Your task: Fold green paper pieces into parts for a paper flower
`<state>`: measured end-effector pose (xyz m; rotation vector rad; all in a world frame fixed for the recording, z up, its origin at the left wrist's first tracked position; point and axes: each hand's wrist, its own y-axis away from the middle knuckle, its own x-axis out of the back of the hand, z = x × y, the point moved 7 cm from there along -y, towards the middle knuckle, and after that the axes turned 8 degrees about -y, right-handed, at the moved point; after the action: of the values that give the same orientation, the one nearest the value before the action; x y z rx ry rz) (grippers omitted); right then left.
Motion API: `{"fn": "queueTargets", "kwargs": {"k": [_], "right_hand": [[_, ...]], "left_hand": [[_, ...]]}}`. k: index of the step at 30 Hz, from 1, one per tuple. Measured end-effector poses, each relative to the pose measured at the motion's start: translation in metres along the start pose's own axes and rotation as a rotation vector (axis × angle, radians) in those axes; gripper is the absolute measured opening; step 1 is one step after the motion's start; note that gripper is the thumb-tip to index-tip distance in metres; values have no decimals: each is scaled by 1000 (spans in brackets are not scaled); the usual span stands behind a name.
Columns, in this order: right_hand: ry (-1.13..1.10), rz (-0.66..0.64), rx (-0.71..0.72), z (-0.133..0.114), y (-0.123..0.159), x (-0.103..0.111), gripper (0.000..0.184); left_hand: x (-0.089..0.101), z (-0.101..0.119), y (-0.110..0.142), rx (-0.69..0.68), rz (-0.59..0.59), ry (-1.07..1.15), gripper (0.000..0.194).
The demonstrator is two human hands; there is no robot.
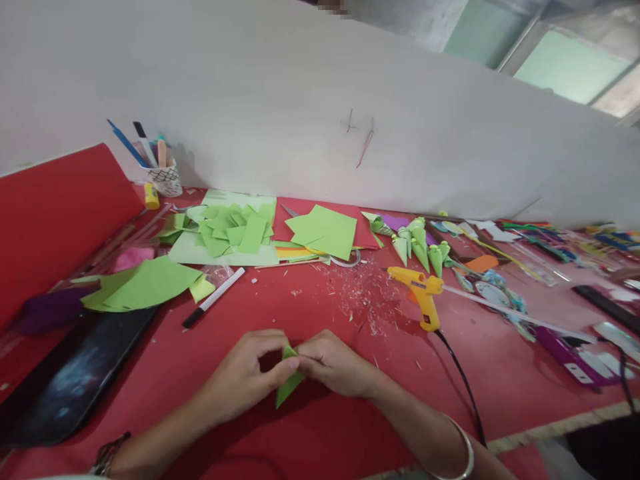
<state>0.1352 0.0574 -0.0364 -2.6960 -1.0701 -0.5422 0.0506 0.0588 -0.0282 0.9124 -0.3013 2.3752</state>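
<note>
A small folded piece of green paper (289,388) is pinched between my two hands, low in the middle of the view. My left hand (253,367) grips it from the left, thumb in front. From the right, my right hand (336,363) presses its fingertips against the paper's upper part. The fingers cover much of the fold, and a pointed lower end hangs below them. Beyond my hands lie cut green paper strips (235,227) on a pale sheet and larger green sheets (325,230). Several rolled green paper cones (420,245) rest at the back right.
A yellow glue gun (419,293) with a clear glue stick lies right of my hands, its black cord running to the front edge. At left are a marker (214,297), green paper fans (143,285), a black phone-like slab (75,377) and a pen cup (166,179).
</note>
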Motion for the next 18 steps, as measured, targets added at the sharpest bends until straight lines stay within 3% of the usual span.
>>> {"fn": "queueTargets", "kwargs": {"k": [4, 11, 14, 18], "right_hand": [[56, -16, 38, -5, 0, -4, 37], [37, 225, 19, -14, 3, 12, 14], [152, 243, 57, -17, 4, 15, 10], [398, 266, 94, -20, 5, 18, 6]], "left_hand": [[-1, -6, -1, 19, 26, -62, 40], [-6, -1, -1, -99, -73, 55, 41], [-8, 2, -2, -139, -64, -63, 40], [-10, 1, -2, -82, -78, -156, 47]]}}
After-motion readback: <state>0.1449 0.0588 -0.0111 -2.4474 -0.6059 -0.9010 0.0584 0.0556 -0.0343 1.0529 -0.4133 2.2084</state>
